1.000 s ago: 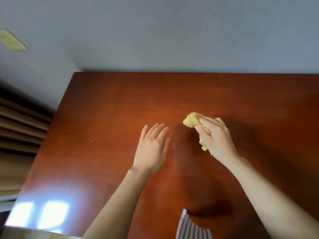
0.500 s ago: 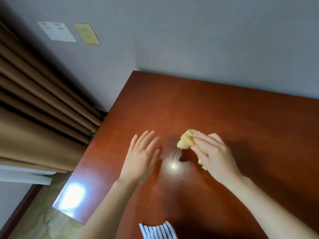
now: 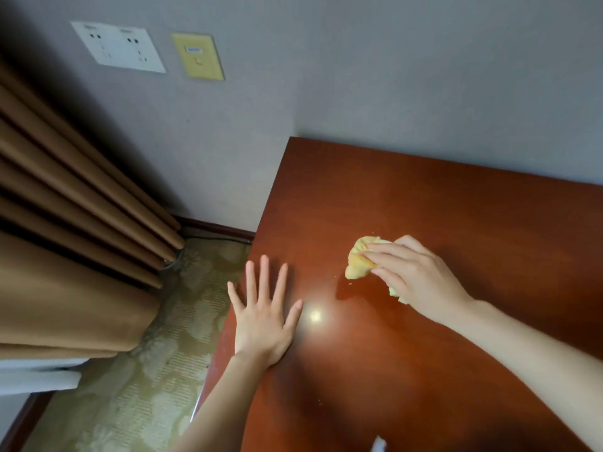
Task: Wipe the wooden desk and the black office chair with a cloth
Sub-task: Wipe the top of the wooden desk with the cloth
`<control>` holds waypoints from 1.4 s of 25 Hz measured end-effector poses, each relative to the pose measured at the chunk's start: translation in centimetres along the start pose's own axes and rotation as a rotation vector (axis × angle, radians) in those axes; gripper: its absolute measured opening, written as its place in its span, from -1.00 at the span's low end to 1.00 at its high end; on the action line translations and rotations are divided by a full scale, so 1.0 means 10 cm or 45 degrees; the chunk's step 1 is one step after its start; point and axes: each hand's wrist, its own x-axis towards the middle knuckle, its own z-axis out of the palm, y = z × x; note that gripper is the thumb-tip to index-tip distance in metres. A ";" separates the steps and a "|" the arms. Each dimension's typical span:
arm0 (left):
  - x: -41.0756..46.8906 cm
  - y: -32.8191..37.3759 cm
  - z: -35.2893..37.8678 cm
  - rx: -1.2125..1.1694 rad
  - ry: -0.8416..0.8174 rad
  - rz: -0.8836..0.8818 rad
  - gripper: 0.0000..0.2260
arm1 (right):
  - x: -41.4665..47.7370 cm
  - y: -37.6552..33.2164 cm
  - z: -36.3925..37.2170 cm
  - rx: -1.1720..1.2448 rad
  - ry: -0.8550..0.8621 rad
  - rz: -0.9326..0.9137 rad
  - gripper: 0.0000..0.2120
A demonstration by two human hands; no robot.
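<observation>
We judge the desk-wiping step is in hand; our right hand (image 3: 421, 275) grips the bunched yellow cloth (image 3: 360, 261) against the wooden desk (image 3: 456, 223), while our left hand (image 3: 264, 316) lies flat, fingers spread, at the desk's left edge. Next the cloth should sweep toward that edge — bare desk lies behind the cloth and to its right; the chair is unseen.

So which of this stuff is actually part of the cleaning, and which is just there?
Part of the job:
cloth, yellow, gripped by the right hand
desk, being wiped
left hand, flat at the desk's left edge

Just there:
curtain
wall sockets
yellow wall plate
patterned carpet
</observation>
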 end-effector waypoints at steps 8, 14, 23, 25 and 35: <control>-0.14 -0.24 -0.05 0.057 -0.062 0.184 -0.44 | -0.28 -0.35 0.04 0.050 -0.134 0.332 -0.69; -0.11 -0.24 0.00 0.043 -0.080 0.170 -0.42 | -0.57 -0.35 0.35 0.068 -0.155 0.439 -0.70; -0.56 -0.14 0.07 -0.108 -0.128 -0.088 -0.44 | -0.12 -0.01 0.63 0.137 -0.146 0.420 -0.67; -0.69 -0.07 0.09 -0.135 -0.107 -0.140 -0.42 | 0.06 0.07 0.65 0.157 -0.176 0.380 -0.67; -0.68 -0.25 -0.22 -0.190 -0.301 -0.270 -0.22 | 0.53 0.07 0.72 0.243 -0.276 0.536 -0.71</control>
